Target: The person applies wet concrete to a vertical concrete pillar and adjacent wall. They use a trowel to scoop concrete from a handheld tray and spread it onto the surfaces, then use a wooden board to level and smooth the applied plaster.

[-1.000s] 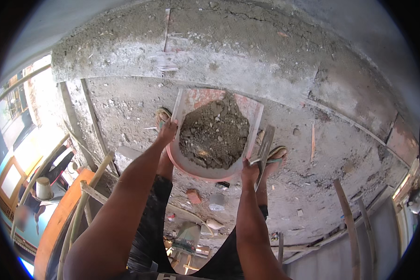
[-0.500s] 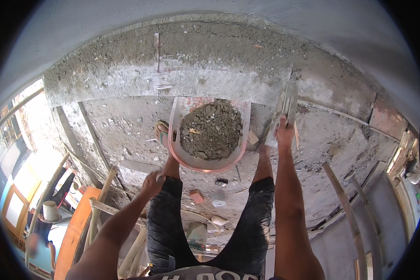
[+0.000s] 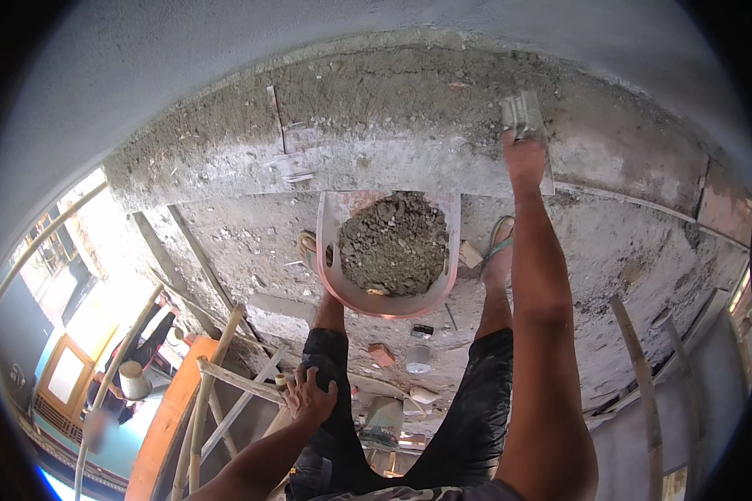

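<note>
Float (image 3: 520, 108) in right hand (image 3: 525, 160); shirt print (image 3: 426, 494) cropped, unreadable.

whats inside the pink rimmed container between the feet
A crumbly grey-brown heap with small pale bits lies in the container; its pale inner wall shows along the near side. The bottom beneath the heap is covered and cannot be seen.

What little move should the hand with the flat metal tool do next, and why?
Maybe slide the trowel a little to the left: the right hand grips it over the gritty strip, and crumbs lie scattered just left of it.
</note>
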Demonstrator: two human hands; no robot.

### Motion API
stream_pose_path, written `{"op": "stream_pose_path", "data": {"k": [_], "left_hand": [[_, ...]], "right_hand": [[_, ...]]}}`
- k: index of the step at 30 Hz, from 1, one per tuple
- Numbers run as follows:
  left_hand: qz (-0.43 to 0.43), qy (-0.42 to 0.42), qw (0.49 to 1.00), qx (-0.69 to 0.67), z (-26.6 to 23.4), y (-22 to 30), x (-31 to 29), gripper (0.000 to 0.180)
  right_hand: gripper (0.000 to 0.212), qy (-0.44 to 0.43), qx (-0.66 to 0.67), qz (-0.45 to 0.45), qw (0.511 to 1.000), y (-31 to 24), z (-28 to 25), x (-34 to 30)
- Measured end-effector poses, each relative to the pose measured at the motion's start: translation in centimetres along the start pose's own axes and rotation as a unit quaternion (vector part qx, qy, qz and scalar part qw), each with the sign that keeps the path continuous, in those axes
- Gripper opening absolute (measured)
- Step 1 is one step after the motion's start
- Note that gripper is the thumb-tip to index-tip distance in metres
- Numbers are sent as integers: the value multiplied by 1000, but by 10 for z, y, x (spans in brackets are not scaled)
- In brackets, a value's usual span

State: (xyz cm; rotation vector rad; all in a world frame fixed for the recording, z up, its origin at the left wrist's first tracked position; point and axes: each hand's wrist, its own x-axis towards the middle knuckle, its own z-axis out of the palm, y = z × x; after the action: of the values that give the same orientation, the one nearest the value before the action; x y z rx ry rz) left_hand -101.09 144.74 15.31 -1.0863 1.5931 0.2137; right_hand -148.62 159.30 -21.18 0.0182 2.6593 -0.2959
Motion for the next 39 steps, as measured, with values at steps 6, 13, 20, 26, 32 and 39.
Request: {"op": "stream_pose_path", "data": {"k": [6, 13, 20, 26, 32, 39], "left_hand": [[0, -4, 999, 42, -9, 5, 15, 59], [0, -21, 999, 41, -11, -3, 27, 60], [4, 3, 999, 36, -5, -11, 27, 61], [0, -25, 999, 26, -16, -17, 35, 61], [15, 5, 1000, 8, -12, -34, 32, 60], [3, -24, 999, -25, -19, -45, 40, 62]], "right_hand": [[45, 37, -59, -101, 992, 6, -1, -67], [54, -30, 364, 145, 919, -28, 3, 8], [40, -44, 138, -68, 987, -122, 70, -66], [34, -12, -66, -209, 976, -114, 47, -112], [36, 42, 121, 77, 989, -66, 44, -50], [50, -72, 262, 133, 953, -190, 82, -64]]}}
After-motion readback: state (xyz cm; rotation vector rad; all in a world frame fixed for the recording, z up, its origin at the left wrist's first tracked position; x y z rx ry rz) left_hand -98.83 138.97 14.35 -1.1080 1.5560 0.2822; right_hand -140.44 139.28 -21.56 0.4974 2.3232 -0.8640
